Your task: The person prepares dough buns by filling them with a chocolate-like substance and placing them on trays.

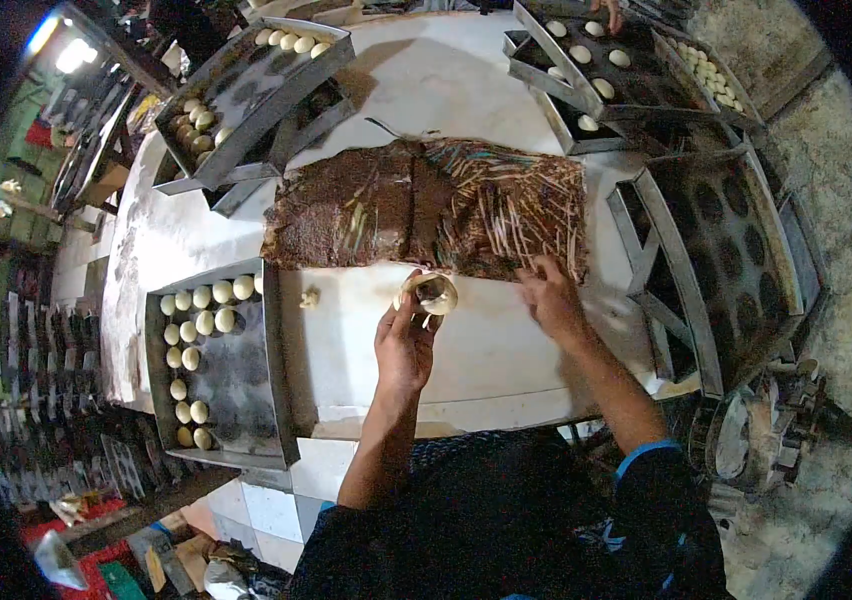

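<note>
My left hand (406,345) holds a flattened round of pale dough (441,300), with something dark in its middle, over the near part of the white table. To the right, my right hand (551,298) has its fingers spread and nothing in them, close to the near right edge of a wide brown slab (346,205) with scored streaks. A small scrap of dough (310,298) lies left of my left hand. Further left stands a dark tray (236,375) with several pale dough balls (203,322) along its left and far sides.
Stacked trays with dough balls stand at the far left (256,90) and far right (636,95). At the right is another dark tray (726,250). Another person's hand (608,12) reaches over the far right tray. The table (426,70) continues beyond the slab.
</note>
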{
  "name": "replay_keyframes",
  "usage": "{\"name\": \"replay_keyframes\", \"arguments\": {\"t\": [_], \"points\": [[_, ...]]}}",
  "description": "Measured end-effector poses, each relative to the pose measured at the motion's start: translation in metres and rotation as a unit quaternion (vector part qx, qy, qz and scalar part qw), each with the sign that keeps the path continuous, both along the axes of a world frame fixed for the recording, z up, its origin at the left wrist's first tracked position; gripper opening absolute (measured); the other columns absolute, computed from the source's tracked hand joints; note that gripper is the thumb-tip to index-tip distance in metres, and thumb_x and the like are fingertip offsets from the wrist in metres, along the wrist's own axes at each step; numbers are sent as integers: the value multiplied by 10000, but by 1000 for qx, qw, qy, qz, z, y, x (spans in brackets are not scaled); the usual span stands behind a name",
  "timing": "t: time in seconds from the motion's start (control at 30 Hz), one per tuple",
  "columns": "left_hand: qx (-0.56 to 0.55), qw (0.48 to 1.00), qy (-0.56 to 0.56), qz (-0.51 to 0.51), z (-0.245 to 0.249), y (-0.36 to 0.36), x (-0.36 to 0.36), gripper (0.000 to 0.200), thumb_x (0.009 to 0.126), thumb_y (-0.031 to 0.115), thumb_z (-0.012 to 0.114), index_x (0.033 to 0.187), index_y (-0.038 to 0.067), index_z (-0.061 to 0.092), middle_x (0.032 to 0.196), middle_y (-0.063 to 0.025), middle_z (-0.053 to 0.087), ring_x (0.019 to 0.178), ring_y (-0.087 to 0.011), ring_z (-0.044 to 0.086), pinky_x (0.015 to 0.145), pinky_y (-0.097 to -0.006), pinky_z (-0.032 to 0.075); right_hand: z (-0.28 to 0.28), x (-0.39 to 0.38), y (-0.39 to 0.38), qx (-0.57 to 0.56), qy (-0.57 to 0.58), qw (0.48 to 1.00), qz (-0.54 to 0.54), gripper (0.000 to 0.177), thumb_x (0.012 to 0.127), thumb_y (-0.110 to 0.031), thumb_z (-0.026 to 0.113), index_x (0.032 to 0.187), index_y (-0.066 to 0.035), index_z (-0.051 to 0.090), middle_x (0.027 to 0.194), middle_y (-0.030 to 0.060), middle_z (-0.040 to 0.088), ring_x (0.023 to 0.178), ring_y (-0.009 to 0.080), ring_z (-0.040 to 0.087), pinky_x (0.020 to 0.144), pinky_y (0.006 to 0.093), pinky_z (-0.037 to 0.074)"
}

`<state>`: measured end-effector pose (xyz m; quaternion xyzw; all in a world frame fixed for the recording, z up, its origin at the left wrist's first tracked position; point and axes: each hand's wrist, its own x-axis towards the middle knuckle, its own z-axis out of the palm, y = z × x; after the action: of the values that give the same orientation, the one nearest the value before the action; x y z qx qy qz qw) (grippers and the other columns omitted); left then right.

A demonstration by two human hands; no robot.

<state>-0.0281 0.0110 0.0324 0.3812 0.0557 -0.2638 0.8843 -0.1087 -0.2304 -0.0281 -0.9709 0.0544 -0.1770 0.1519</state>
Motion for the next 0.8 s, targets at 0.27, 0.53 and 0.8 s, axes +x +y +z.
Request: {"name": "replay_keyframes", "arguments": {"t": [0.27,0.53,0.8], "points": [[-63,998,-21,0,22,-30,-77,459,1000,262,462,1370,-6,423,1290,-132,537,1170,-240,532,1032,-390,418,63,-36,66,855,-57,510,-76,160,887,-67,635,942,83,654,911,124,669,794,192,667,713,320,586],[374,780,-499,52,65,-62,-187,676,942,39,414,1502,-14,39,1425,-204,301,1193,-268,449,1011,-336,368,164,-121,64,271,-166,939,133,149,770,-67,705,843,32,621,954,144,565,797,293,624,688,347,528],[37,947,-303,98,101,-17,-244,428,892,216,630,1211,-57,549,1286,-153,481,1144,-240,509,993,-369,396,208,-178,67,309,-157,910,227,141,818,-25,692,925,39,628,889,107,617,749,205,644,644,319,531]]}}
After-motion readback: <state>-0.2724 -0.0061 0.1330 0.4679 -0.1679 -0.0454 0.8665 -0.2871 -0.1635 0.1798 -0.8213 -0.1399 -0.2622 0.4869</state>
